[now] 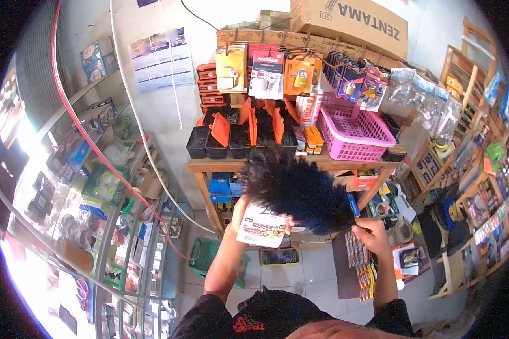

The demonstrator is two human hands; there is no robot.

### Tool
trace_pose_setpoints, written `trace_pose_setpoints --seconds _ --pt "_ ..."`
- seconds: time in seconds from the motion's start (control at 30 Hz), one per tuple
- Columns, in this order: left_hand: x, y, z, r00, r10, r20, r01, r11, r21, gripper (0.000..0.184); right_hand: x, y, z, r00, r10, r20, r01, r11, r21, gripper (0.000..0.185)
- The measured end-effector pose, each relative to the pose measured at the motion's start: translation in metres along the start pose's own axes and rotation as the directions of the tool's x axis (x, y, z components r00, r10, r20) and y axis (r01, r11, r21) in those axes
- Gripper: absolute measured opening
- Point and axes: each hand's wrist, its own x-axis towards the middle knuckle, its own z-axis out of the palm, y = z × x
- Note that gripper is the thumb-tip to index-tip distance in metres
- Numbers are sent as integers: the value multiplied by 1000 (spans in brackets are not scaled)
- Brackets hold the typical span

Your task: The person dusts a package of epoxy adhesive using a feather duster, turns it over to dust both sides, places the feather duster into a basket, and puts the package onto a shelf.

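Observation:
My left hand (242, 217) is closed on a white box (263, 227) with printed labels and handwriting on its top. In my right hand (372, 230), at the right, is the blue handle (353, 204) of a black feather duster (300, 192). The duster's feathers spread leftward across the upper part of the box and hide it. Both hands are in front of a wooden table (322, 164), which bears black bins with orange lids (254, 127).
A pink basket (356, 133) stands on the table's right side, beside white tubes (309, 107). Packaged padlocks (301, 78) hang above. Glass shelving (104, 226) runs along the left. A green crate (203, 254) and a dark tray (279, 256) sit on the floor.

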Motion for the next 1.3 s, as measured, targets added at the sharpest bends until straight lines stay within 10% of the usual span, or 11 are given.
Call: trace_pose_setpoints --seconds 0.13,0.57,0.67,0.93,1.3 --pt "15 -9 10 973 -212 90 220 970 -98 98 5 9 -4 998 34 47 -35 999 9 17" --pt "59 -40 -19 981 -188 40 178 969 170 99 6 51 -23 963 71 260 -114 982 152 11" --pt "74 -45 -28 989 -147 20 140 968 208 99 10 10 -16 970 234 69 -241 878 413 17" --pt "84 -53 -45 998 -43 -42 52 970 237 100 7 9 -28 971 111 213 -222 753 619 25" --pt "106 -78 -47 979 -204 8 195 946 259 100 8 60 -30 979 160 126 -198 894 403 20"
